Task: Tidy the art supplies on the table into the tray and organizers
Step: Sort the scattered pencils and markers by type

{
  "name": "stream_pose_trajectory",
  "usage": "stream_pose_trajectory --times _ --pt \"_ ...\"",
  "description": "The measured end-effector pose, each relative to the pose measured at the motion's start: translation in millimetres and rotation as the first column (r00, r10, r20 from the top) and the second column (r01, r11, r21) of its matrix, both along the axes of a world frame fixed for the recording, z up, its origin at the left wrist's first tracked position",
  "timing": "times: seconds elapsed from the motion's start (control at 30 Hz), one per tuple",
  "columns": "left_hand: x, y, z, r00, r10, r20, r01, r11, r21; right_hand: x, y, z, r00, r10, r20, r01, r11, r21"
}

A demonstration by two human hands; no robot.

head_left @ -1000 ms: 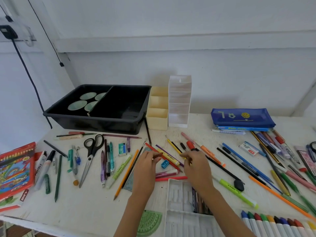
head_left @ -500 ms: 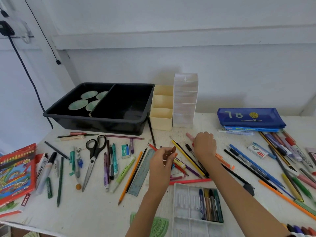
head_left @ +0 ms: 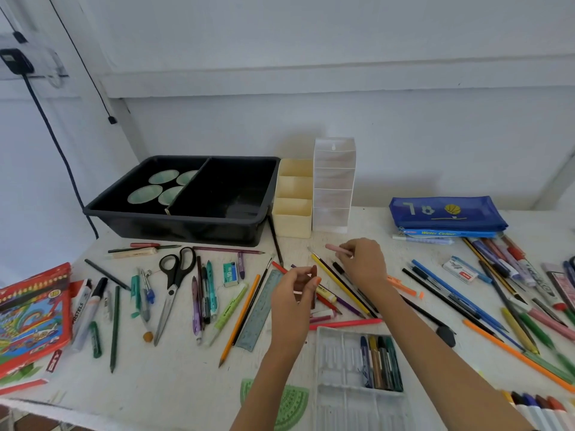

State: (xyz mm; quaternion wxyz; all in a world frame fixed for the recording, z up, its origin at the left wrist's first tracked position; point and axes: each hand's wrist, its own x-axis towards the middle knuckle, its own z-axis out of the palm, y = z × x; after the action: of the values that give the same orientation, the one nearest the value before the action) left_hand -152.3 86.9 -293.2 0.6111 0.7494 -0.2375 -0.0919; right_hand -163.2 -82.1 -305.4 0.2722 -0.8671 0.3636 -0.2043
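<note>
Pinching slim pink stick (head_left: 337, 248), right hand (head_left: 364, 267); brown stub (head_left: 314, 273), left hand (head_left: 291, 295).

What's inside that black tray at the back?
The black tray holds four pale green discs in its left compartment. The right shows nothing; its near wall hides the front strip.

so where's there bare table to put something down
Free: the front edge between the green pencil and the protractor, and the back strip between the clear organizer and the blue pouch. Crowded: the centre and right, thick with pens and pencils.
</note>
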Motion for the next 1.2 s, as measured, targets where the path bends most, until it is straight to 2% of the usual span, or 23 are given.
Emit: stream_pose_trajectory --times 0.07,0.2,0.33,0.43,0.6,0.73,0.9,0.97,1.03,1.1,1.13,1.2 --pt "-3 5 0 0.999 0.013 -0.036 -0.014 0.999 -0.034 -15 10 13 0.990 0.021 0.140 -0.035 0.994 0.101" --pt "-18 12 0 0.994 -0.038 -0.105 0.033 0.998 -0.050 -49 29 30 0.964 -0.023 0.266 -0.031 0.979 0.200" --pt "-44 14 -3 0.979 -0.112 -0.171 0.097 0.991 -0.093 -85 42 31 0.922 -0.125 0.368 -0.024 0.928 0.373" --pt "-61 15 -8 0.974 -0.124 -0.190 0.105 0.989 -0.106 -109 48 21 0.900 -0.190 0.392 -0.009 0.891 0.453" --pt "-76 17 -19 0.975 -0.091 -0.202 0.070 0.992 -0.108 -136 63 5 0.917 -0.136 0.374 -0.051 0.892 0.450" --pt "-80 18 -27 0.972 -0.050 -0.230 0.024 0.993 -0.116 -146 76 -5 0.921 -0.072 0.382 -0.084 0.923 0.376" --pt "-81 20 -29 0.972 -0.050 -0.230 0.017 0.990 -0.139 -153 89 -13 0.919 0.038 0.393 -0.188 0.918 0.350" --pt "-82 21 -29 0.970 -0.068 -0.232 0.034 0.988 -0.150 -153 92 -21 0.943 0.129 0.308 -0.202 0.956 0.215" --pt "-82 21 -31 0.972 -0.076 -0.224 0.042 0.987 -0.153 -154 94 -30 0.978 0.162 0.132 -0.156 0.986 -0.054" --pt "-83 20 -33 0.974 -0.073 -0.216 0.041 0.988 -0.148 -156 95 -40 0.989 0.145 0.017 -0.135 0.951 -0.278" --pt "-83 20 -34 0.974 -0.068 -0.216 0.037 0.989 -0.145 -158 97 -42 0.991 0.137 -0.005 -0.131 0.937 -0.324" --pt "-83 20 -36 0.974 -0.059 -0.221 0.027 0.989 -0.142 -159 99 -44 0.993 0.122 -0.007 -0.118 0.941 -0.317"
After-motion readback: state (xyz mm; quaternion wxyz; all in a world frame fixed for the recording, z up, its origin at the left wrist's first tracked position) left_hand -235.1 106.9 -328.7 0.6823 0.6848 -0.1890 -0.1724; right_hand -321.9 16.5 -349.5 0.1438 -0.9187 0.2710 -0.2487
